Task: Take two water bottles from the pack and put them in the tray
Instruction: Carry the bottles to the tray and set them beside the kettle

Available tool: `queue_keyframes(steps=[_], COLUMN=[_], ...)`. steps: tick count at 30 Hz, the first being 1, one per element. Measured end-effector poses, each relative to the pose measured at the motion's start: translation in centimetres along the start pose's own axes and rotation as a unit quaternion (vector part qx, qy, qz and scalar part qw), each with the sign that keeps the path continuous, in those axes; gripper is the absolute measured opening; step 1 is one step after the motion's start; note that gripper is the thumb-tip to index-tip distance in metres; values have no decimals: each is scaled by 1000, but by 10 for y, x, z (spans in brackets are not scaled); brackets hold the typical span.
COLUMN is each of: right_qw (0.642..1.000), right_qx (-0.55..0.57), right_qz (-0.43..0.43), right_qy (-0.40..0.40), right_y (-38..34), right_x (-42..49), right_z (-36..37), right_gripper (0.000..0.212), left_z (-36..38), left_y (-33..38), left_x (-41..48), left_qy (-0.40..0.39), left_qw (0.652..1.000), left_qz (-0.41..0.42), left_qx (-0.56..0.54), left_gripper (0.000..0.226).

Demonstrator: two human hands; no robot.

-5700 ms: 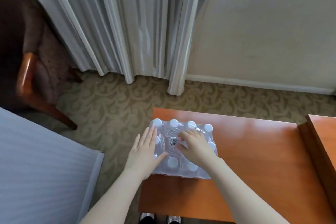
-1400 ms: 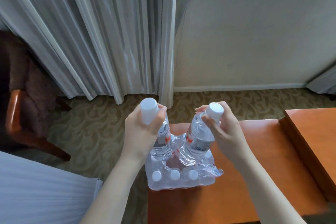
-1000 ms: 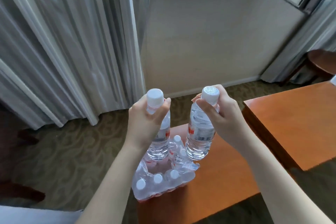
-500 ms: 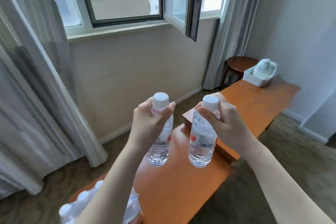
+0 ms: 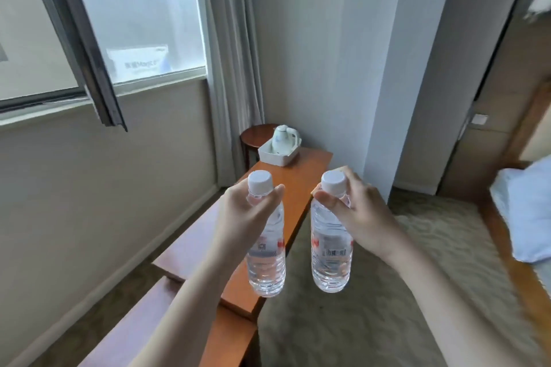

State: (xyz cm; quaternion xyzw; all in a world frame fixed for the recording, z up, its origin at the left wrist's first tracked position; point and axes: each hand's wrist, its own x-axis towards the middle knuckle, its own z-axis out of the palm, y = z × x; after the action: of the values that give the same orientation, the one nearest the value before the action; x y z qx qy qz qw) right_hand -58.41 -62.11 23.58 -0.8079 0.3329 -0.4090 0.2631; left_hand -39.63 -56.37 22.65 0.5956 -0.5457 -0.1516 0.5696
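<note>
— What had changed since half a second before?

— The view had swung further right. The pack had dropped out of sight, and the white tray at the far end of the long wooden table stood nearer the middle of the picture, with a white kettle in it.

— And the hands?

— The left hand was closed around the neck of the left bottle, thumb and fingers pinching just under its white cap. The right hand gripped the right bottle the same way, the thumb across the shoulder of the bottle.

— How did the bottles hang?

— Both upright, side by side, close but apart, clear of any surface. The left one hung over the table's near part, the right one over the carpet just off the table's edge.

— How far from the tray?

— Well short of it; it lay beyond both caps, touched by neither hand.
</note>
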Motion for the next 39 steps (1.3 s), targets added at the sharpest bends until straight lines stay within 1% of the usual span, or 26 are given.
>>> queue_keyframes(steps=[3, 6, 9, 11, 16, 21, 28, 32, 35, 39], right_qw=[998, 994, 988, 984, 978, 977, 979, 988, 993, 998], right_qx=[-8, -19, -38, -48, -33, -50, -88, -68, -49, -22], right_qz=[35, 66, 92, 99, 136, 129, 92, 78, 57, 35], right_qy=[42, 82, 118, 143, 154, 164, 156, 115, 86, 41], right_y=[40, 76, 113, 141, 199, 248, 332, 395, 441, 493], right_x=[0, 5, 19, 35, 90, 170, 273, 334, 387, 458], right_z=[-39, -70, -93, -104, -125, -151, -187, -201, -215, -226], right_gripper=[47, 43, 35, 36, 34, 36, 41, 40, 41, 29], left_z=[59, 115, 164, 196, 259, 312, 380, 427, 460, 495], left_y=[5, 3, -6, -16, -39, -51, -77, -102, -115, -128], left_x=[28, 55, 88, 115, 186, 271, 376, 435, 479, 536], left_qy=[-28, -60, -95, -118, -154, -195, -178, -156, -127, -77], left_qw=[999, 997, 993, 989, 980, 972, 977, 983, 989, 995], left_qz=[13, 33, 32, 39, 72, 93, 88, 80, 65, 48], left_qx=[-28, -36, -64, -83, -102, -87, -71, -45, -37, -28], left_gripper=[37, 37, 35, 33, 29, 35, 34, 36, 31, 28])
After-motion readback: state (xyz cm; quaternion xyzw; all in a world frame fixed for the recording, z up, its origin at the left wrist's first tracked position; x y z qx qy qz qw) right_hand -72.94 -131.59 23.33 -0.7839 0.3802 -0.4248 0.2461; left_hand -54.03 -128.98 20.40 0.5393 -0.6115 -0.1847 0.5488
